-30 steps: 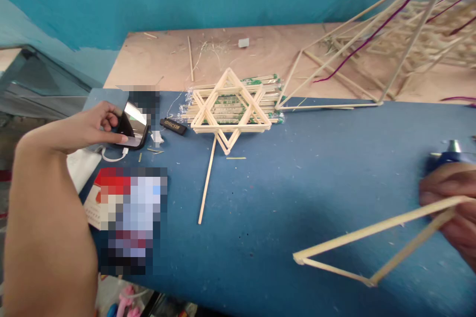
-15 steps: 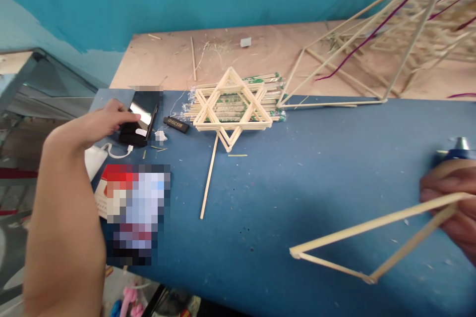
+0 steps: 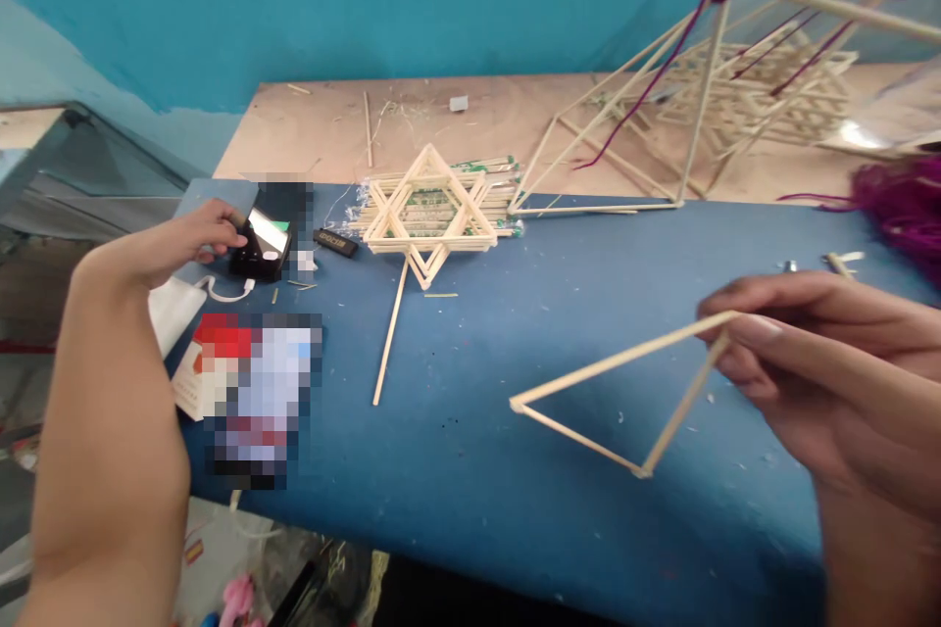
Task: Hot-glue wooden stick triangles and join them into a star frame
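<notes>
At the left, my left hand (image 3: 207, 231) hovers at a black device (image 3: 266, 240) with a bright screen, its fingers loosely bent and apart with nothing held. Whether a fingertip touches the device I cannot tell. My right hand (image 3: 816, 367) pinches one corner of a triangle of thin wooden sticks (image 3: 610, 358) between thumb and fingers, above the blue table surface. A six-pointed stick star (image 3: 433, 242) lies between the hands, on a bundle of wrapped sticks (image 3: 507, 178). One loose stick (image 3: 391, 333) reaches from below the star toward the front.
A blurred phone (image 3: 269, 397) and a red-and-white box (image 3: 198, 382) lie front left. Behind the right hand stands a large stick frame (image 3: 695, 103) with purple yarn (image 3: 893, 216) to its right. A black lighter-like piece (image 3: 336, 243) lies near the star.
My right hand has moved left and into fuller view with the triangle. My left index finger has drawn back from the device's screen. The view has shifted to the right.
</notes>
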`<state>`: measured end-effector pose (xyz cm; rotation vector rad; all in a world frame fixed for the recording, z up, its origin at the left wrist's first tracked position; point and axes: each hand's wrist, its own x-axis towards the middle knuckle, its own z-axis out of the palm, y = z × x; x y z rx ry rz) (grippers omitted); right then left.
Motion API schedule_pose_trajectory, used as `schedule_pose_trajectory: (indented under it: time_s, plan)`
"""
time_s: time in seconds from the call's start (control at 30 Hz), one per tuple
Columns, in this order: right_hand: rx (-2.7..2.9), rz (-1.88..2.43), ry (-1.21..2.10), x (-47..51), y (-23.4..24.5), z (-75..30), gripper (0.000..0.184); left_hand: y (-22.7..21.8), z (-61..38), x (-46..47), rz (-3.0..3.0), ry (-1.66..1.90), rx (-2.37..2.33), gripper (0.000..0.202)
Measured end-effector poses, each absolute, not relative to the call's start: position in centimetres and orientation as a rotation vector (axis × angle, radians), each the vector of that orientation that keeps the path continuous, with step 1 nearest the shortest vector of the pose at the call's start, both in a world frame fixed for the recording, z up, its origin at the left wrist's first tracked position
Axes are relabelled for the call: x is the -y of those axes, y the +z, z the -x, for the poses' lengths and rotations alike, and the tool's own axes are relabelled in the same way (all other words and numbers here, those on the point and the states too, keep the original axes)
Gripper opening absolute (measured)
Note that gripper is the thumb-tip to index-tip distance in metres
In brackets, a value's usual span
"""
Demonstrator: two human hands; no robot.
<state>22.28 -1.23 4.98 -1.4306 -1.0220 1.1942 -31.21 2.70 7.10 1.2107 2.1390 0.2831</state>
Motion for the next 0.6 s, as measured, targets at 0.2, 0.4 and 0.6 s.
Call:
schedule_pose_trajectory:
  time_s: [0.2, 0.4, 0.6]
  plan:
    - [0.995, 1.403, 1.341, 0.4, 5.3, -21.2, 0.025, 7.2, 30.5, -2.7, -1.170, 0.268, -2.169, 0.063]
    - [0.991, 1.348, 1.548, 0.3, 4.6, -21.3, 0.033, 7.8, 29.9, -2.7, -1.187, 0.266, -2.172, 0.053]
    - [1.030, 1.290, 1.564, 0.2, 4.4, -21.6, 0.036, 7.4, 30.7, -2.6, -1.292, 0.219, -2.140, 0.057]
